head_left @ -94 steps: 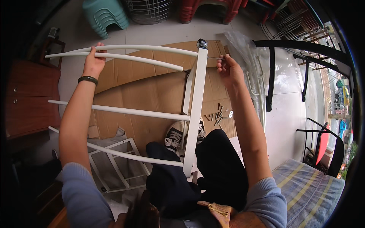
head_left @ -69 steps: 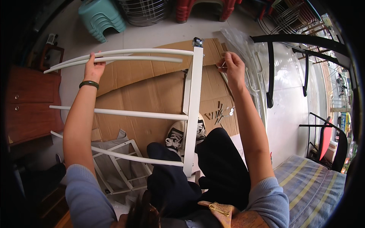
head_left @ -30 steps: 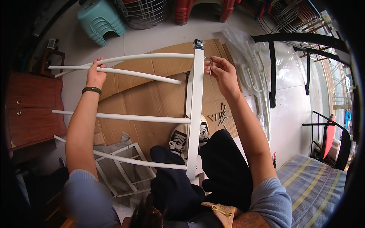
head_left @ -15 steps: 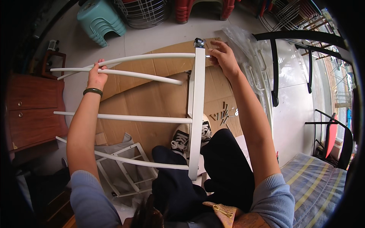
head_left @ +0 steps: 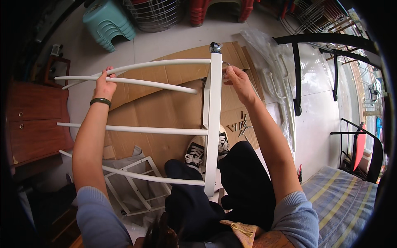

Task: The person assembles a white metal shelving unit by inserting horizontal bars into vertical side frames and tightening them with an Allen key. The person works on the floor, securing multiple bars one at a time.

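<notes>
A white metal frame, with a square post [head_left: 212, 124] and curved tubes joined to it, extends in front of me. My left hand [head_left: 106, 84] is closed around the white tubes [head_left: 144, 82] where two of them cross, far from the post. A dark caster [head_left: 215, 47] sits at the post's far end. Just right of the post, below the caster, my right hand [head_left: 237, 81] pinches a thin metal hex key [head_left: 225, 63]. The key's tip meets the post's outer side; the fingers hide the rest. Several bolts [head_left: 242, 127] lie on the cardboard [head_left: 153, 109].
A smaller white frame [head_left: 136, 184] lies at lower left beside a wooden cabinet [head_left: 37, 120]. Teal stools [head_left: 108, 25], a wire basket [head_left: 154, 14] and red stools [head_left: 198, 14] stand at the back. Plastic-wrapped tubes [head_left: 281, 82] and a black metal frame [head_left: 297, 74] are at right.
My right hand has come down and slightly inward, its fingers now pinched lower on the hex key. The left hand holds its place on the tubes.
</notes>
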Tool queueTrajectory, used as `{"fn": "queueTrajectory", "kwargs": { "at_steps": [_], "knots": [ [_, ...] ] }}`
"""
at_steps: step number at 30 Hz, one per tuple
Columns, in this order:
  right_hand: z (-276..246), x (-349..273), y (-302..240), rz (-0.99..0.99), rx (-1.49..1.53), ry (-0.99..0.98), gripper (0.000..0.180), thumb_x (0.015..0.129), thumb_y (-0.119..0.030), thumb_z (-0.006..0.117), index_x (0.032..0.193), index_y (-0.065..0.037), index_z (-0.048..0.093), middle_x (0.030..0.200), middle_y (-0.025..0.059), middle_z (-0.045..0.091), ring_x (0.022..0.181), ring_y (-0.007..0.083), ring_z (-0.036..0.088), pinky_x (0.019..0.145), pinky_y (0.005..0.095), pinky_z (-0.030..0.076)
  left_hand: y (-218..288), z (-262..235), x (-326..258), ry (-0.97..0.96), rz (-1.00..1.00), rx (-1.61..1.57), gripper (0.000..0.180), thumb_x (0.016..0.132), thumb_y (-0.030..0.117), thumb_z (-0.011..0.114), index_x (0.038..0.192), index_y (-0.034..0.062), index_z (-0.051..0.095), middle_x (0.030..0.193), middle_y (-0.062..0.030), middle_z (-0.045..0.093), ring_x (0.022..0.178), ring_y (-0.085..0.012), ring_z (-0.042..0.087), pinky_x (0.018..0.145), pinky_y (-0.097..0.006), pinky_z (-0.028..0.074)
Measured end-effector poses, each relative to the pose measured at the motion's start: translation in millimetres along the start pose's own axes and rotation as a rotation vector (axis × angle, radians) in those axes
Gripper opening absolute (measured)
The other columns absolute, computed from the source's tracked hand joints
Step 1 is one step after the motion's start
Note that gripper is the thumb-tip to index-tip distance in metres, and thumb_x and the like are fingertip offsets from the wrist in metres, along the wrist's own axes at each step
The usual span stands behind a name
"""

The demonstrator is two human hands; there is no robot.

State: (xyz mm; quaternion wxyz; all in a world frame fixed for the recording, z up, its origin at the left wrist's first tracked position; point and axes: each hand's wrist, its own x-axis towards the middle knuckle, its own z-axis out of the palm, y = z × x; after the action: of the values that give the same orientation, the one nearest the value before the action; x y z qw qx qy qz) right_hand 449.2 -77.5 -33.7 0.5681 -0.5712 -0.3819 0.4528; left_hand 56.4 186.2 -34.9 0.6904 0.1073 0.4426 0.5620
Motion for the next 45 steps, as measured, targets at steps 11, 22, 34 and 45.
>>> {"fn": "queueTrajectory", "kwargs": {
  "at_steps": [11, 22, 34, 45],
  "knots": [
    [10, -12, -46, -0.019, 0.229, 0.182, 0.026, 0.084, -0.014, 0.057, 0.104, 0.003, 0.054, 0.070, 0.0055, 0.056, 0.063, 0.0120, 0.054, 0.058, 0.0231, 0.044, 1, 1, -1, 0.020, -0.002, -0.003, 0.007, 0.092, 0.008, 0.039, 0.097, 0.0055, 0.041, 0.097, -0.0105, 0.052, 0.089, -0.0223, 0.054, 0.052, -0.028, 0.036],
    [-6, 14, -40, -0.195, -0.137, 0.159, 0.023, 0.083, -0.013, 0.059, 0.101, 0.002, 0.055, 0.076, 0.0031, 0.057, 0.072, 0.0098, 0.054, 0.067, 0.0219, 0.045, 2, 4, -5, 0.034, -0.002, -0.005, 0.006, 0.092, 0.009, 0.039, 0.097, 0.0067, 0.041, 0.097, -0.0100, 0.052, 0.087, -0.0223, 0.054, 0.052, -0.028, 0.036],
    [-10, 38, -9, 0.247, 0.434, 0.058, 0.027, 0.085, -0.018, 0.056, 0.103, 0.002, 0.053, 0.071, 0.0058, 0.055, 0.060, 0.0120, 0.053, 0.057, 0.0231, 0.045, 8, 8, 0, -0.048, 0.009, 0.015, 0.005, 0.091, 0.008, 0.039, 0.095, 0.0055, 0.040, 0.100, -0.0108, 0.049, 0.089, -0.0223, 0.050, 0.052, -0.030, 0.038],
    [-16, 14, 16, -0.119, -0.045, 0.042, 0.024, 0.087, -0.027, 0.053, 0.093, -0.004, 0.055, 0.069, 0.0012, 0.052, 0.065, 0.0098, 0.051, 0.058, 0.0199, 0.040, 2, 12, -1, -0.045, 0.013, 0.017, 0.004, 0.091, 0.008, 0.041, 0.095, 0.0059, 0.040, 0.096, -0.0111, 0.052, 0.085, -0.0226, 0.053, 0.053, -0.029, 0.039]
  ]
}}
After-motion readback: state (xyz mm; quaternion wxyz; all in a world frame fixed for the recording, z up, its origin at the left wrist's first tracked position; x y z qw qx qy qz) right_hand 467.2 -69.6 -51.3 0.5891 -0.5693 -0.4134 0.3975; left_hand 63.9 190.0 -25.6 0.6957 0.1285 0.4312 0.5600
